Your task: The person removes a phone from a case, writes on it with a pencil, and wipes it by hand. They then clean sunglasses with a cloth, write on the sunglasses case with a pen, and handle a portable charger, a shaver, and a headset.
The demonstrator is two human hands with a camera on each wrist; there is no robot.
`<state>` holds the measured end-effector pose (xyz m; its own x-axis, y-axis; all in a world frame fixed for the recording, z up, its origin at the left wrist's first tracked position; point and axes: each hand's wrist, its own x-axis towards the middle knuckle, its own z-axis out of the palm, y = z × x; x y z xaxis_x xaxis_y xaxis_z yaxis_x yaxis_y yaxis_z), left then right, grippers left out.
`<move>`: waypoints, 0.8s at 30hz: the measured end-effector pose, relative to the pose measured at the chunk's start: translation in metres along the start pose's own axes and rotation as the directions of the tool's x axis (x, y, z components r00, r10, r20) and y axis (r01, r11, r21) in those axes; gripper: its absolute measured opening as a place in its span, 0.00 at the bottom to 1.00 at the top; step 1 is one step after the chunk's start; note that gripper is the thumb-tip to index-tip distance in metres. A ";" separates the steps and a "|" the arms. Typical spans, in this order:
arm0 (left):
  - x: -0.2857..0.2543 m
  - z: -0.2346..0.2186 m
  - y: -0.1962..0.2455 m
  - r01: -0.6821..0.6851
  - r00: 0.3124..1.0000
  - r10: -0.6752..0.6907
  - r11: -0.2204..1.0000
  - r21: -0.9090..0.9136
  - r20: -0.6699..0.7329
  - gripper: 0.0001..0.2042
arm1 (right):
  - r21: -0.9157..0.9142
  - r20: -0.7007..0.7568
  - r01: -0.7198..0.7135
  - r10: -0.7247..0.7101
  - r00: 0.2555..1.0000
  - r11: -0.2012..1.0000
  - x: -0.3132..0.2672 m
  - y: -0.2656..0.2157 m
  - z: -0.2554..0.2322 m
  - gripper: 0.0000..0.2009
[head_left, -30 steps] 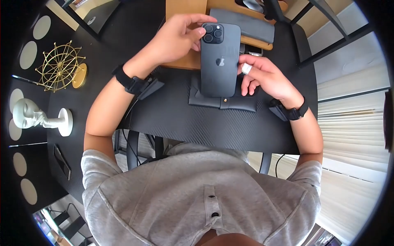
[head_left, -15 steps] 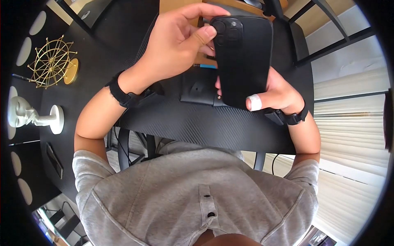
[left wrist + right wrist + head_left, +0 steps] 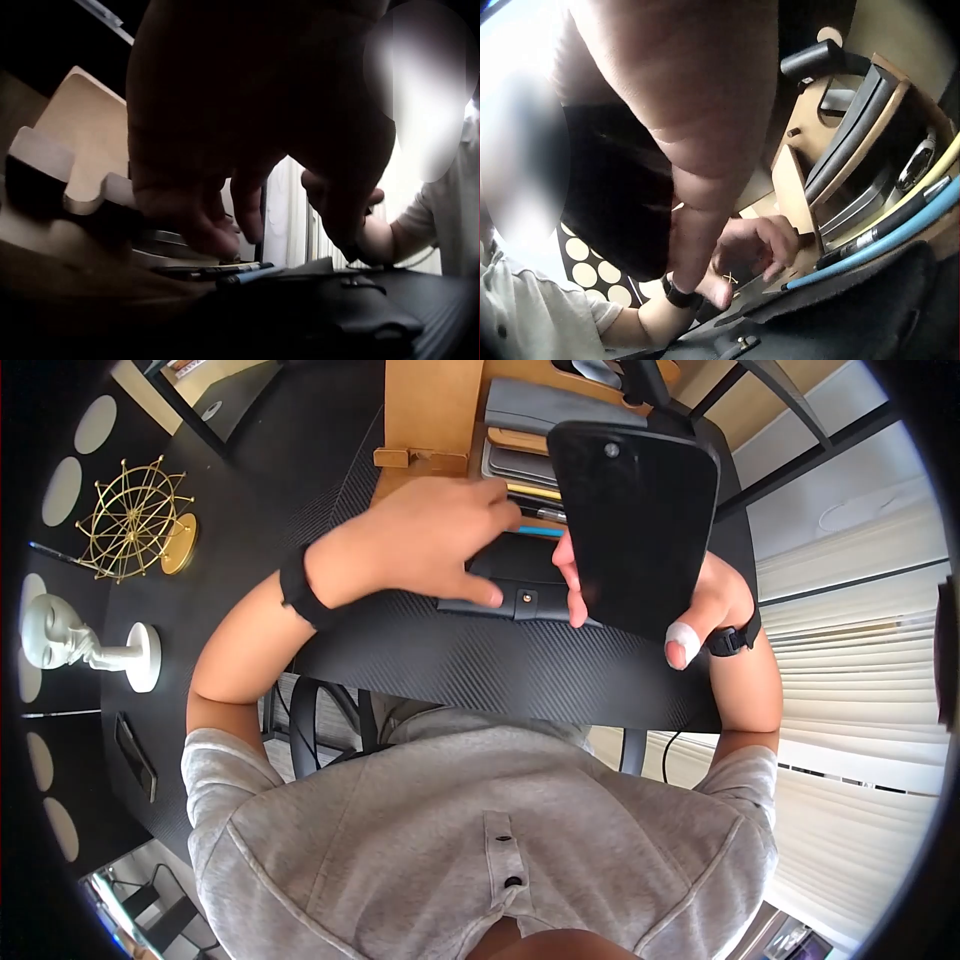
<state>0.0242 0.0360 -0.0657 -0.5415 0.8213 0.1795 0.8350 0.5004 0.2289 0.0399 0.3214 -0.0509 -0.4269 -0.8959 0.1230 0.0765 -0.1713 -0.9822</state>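
A dark phone [image 3: 635, 525] is held up at a tilt by the right hand [image 3: 715, 600], its black face towards the head camera. The thumb with a white wrap lies at its lower right corner, and fingertips [image 3: 571, 582] show at its left edge. Apart from the phone, the left hand [image 3: 425, 540] hovers over a black snap case [image 3: 485, 600], its fingers loosely bent around nothing. In the left wrist view this hand [image 3: 247, 97] is in deep shadow. The right wrist view has the right hand [image 3: 705, 127] against the phone [image 3: 615, 195], most fingers hidden.
Behind the hands stands a wooden organizer [image 3: 430, 410] with a grey case [image 3: 555, 405], pens and a blue item [image 3: 540, 531]. A gold wheel ornament [image 3: 135, 520], a white figurine [image 3: 145, 657] and another flat dark device [image 3: 135, 758] are at the left.
The left hand has let go of the phone and moved down and left. The phone has turned from its camera side to its plain black face and shifted right in the right hand.
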 end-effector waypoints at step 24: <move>0.007 0.010 -0.013 0.070 0.981 -0.055 0.995 0.075 -0.186 0.04 | -0.844 -0.061 -0.100 0.091 0.994 0.528 0.007 -0.009 0.016 0.30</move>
<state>0.0107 0.0380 -0.0771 -0.5955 0.7272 0.3414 0.7999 0.5760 0.1686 0.0502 0.3101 -0.0393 -0.4727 -0.8809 0.0243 -0.6769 0.3453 -0.6500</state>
